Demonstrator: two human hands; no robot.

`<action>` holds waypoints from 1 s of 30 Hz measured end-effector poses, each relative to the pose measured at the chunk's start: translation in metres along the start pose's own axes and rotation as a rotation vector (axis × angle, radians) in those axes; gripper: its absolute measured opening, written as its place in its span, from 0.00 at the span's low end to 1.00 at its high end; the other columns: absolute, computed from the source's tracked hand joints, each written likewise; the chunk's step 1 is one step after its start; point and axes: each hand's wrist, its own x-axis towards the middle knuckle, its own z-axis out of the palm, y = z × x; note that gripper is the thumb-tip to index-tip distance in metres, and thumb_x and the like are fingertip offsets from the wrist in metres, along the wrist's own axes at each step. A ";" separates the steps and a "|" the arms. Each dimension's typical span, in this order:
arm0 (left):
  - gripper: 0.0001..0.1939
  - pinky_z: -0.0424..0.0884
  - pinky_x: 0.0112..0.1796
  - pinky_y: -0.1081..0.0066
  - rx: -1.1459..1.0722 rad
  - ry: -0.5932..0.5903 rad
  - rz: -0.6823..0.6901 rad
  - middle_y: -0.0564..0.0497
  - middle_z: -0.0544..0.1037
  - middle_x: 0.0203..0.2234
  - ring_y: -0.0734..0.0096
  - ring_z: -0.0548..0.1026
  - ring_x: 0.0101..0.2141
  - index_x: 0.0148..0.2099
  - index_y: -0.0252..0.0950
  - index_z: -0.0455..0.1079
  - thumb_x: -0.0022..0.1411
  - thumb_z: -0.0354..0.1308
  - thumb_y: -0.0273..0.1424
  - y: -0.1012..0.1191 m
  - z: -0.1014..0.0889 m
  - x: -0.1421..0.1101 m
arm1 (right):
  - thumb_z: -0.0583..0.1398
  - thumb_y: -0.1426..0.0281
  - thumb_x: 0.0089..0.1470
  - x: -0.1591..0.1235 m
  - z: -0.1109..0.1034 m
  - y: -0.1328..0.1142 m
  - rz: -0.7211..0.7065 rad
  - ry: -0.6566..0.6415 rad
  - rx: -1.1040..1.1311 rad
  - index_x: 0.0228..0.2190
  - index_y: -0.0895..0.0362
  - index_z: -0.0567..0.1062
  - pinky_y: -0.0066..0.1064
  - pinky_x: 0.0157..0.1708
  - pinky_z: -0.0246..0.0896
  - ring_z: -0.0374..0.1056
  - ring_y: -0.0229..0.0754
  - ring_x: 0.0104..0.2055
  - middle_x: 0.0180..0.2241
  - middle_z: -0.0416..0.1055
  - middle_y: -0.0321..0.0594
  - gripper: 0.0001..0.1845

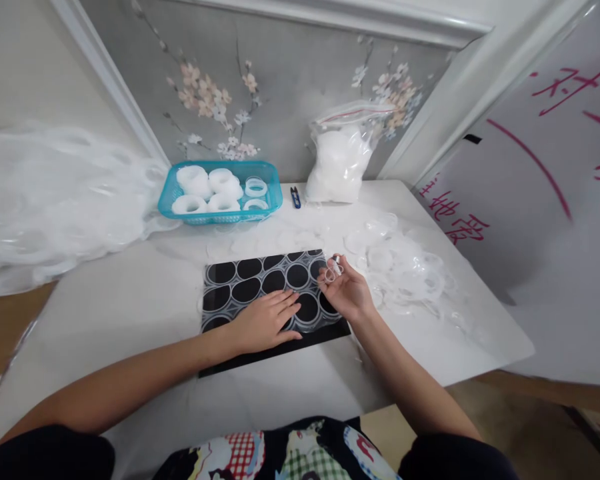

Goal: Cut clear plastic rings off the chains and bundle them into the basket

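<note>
A clear plastic sheet with rows of white-edged rings lies on a black board in front of me. My left hand rests flat on the sheet, palm down and fingers stretched out. At the sheet's right edge, my right hand is turned palm up with its fingers curled. Between those fingers are thin white loops and a small dark-tipped piece too small to name.
A blue basket of white rings stands at the back left, near blue-handled thread snips and a stuffed zip bag. Clear ring scraps lie on the right. Piled plastic ring sheets cover the left. A whiteboard borders the table.
</note>
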 end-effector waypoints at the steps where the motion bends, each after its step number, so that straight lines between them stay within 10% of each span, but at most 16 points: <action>1: 0.36 0.60 0.59 0.57 0.004 0.004 0.005 0.36 0.66 0.59 0.53 0.64 0.60 0.59 0.27 0.66 0.69 0.37 0.52 0.000 0.000 0.000 | 0.63 0.69 0.55 0.000 0.000 0.000 -0.010 0.007 -0.007 0.29 0.53 0.75 0.25 0.32 0.72 0.73 0.35 0.30 0.26 0.76 0.32 0.03; 12: 0.18 0.71 0.50 0.56 -0.464 0.389 -0.227 0.44 0.76 0.48 0.60 0.74 0.49 0.54 0.36 0.67 0.67 0.55 0.40 -0.004 -0.032 0.018 | 0.69 0.67 0.48 -0.007 -0.001 0.019 -0.020 -0.033 -0.103 0.31 0.54 0.77 0.24 0.36 0.71 0.73 0.34 0.31 0.25 0.76 0.33 0.07; 20: 0.16 0.73 0.45 0.61 -1.022 0.197 -0.412 0.47 0.77 0.46 0.64 0.75 0.43 0.52 0.38 0.67 0.63 0.57 0.31 -0.005 -0.041 0.051 | 0.70 0.64 0.45 -0.013 0.003 0.019 -0.021 -0.191 -0.177 0.29 0.53 0.77 0.21 0.25 0.67 0.69 0.31 0.26 0.28 0.76 0.32 0.09; 24: 0.15 0.71 0.46 0.61 -0.659 0.254 -0.419 0.47 0.74 0.46 0.64 0.73 0.44 0.52 0.37 0.66 0.63 0.57 0.30 -0.012 -0.036 0.036 | 0.70 0.63 0.44 -0.015 0.004 0.011 -0.113 -0.129 -0.369 0.29 0.54 0.79 0.21 0.19 0.60 0.67 0.32 0.25 0.27 0.74 0.33 0.10; 30: 0.07 0.69 0.41 0.58 0.105 0.006 -0.339 0.41 0.72 0.37 0.55 0.70 0.40 0.39 0.30 0.69 0.66 0.51 0.26 -0.019 -0.023 0.014 | 0.71 0.60 0.42 -0.013 0.002 0.020 -0.136 -0.098 -0.623 0.26 0.53 0.81 0.32 0.38 0.68 0.71 0.38 0.34 0.35 0.77 0.37 0.11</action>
